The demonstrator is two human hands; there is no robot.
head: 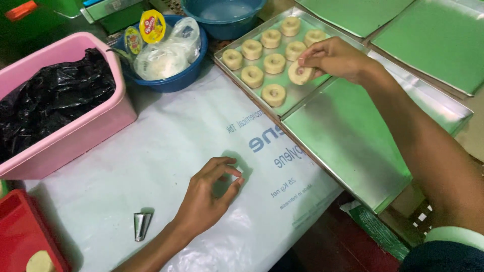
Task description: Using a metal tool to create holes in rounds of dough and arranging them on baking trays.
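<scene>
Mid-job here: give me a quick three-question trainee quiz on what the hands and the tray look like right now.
1. True or false: the right hand holds a dough ring over the metal tray.
2. What small metal thing lies on the white plastic sheet near the left hand?
3. The black plastic bag sits in: A) blue bowl B) pink tub C) red tray

Key: 1 true; 2 a piping nozzle; 3 B.

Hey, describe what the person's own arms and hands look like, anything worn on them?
Both hands are bare: no gloves, rings or watch visible on the left hand or the right hand. The left forearm is uncovered as far as the picture shows. The right arm has a dark short sleeve with a pale green band at its hem.
</scene>
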